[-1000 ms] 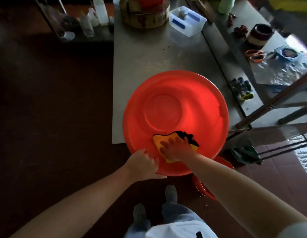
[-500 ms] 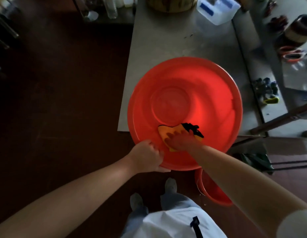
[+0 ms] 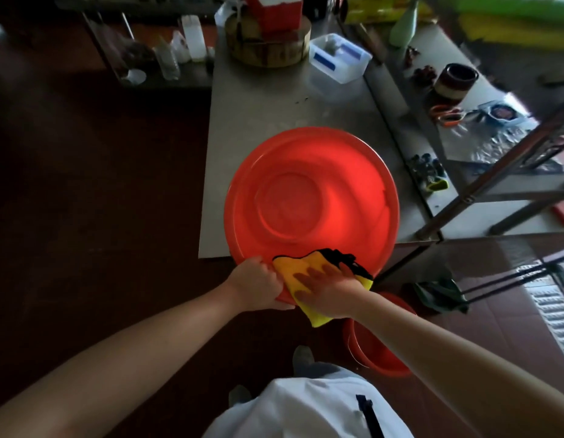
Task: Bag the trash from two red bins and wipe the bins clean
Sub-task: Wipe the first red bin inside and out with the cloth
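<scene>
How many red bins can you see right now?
2. The large bin overhangs the table's near edge; the second bin stands on the floor below it, partly hidden by the right forearm.

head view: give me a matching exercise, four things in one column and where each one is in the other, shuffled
Things
1. yellow cloth
2. second red bin
3. clear box
4. orange scissors

Places
a. on the floor, near the person's feet
b. on the side table to the right
c. far end of the steel table
d. under the right hand on the large red bin's near rim

Pairs: 1-d, 2-a, 3-c, 4-b
</scene>
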A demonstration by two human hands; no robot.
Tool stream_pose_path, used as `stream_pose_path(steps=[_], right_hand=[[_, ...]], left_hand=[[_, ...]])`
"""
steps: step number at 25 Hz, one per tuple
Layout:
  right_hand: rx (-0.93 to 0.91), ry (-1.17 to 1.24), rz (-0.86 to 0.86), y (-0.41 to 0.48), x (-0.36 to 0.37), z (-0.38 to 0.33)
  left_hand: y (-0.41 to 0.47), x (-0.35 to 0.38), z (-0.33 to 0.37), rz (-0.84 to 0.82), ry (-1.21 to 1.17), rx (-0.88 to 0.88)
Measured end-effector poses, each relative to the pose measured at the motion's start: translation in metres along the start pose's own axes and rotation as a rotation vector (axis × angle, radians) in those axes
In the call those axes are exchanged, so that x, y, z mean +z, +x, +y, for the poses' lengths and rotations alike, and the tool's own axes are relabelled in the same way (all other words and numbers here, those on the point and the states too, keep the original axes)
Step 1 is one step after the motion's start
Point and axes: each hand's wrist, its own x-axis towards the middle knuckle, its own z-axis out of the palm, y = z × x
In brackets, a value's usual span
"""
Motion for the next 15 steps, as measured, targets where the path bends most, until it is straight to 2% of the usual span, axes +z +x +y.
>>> stream_pose_path(steps=[5, 10, 15], right_hand=[[-0.051, -0.121, -0.006, -0.003, -0.001, 0.014], [-0.065, -0.376, 0.103, 0.000, 0.003, 0.042], [-0.100, -0.527, 0.356, 0.004, -0.010, 0.045]], left_hand=[[-0.007, 0.006, -0.021, -0.064, 0.063, 0.059], [-0.036, -0.004, -0.089, -0.060, 0.232, 0.101], [-0.035, -0.012, -0.105, -0.142, 0.265, 0.036]])
